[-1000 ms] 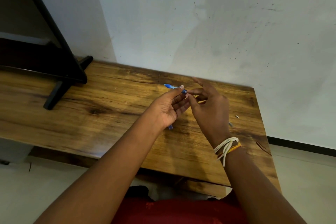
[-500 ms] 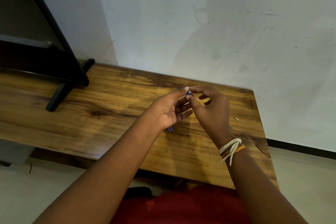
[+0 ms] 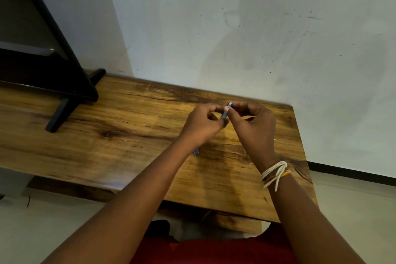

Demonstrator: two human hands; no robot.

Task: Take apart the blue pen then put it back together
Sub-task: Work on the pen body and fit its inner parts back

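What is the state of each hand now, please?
Left hand: closed, pinching the blue pen.
Right hand: closed, pinching the same pen at its top end.

Dim — soft shadows (perhaps blurred).

The blue pen [image 3: 226,111] stands tilted, pinched between both hands above the wooden table [image 3: 128,135].

Table [image 3: 128,146]: wooden top, dark-grained with knots, set against a pale wall.
On it: black stand foot [image 3: 59,113] at the left end; small blue piece [image 3: 196,152] lying near the middle, partly hidden by an arm; tiny white speck [image 3: 274,140] near the right edge.
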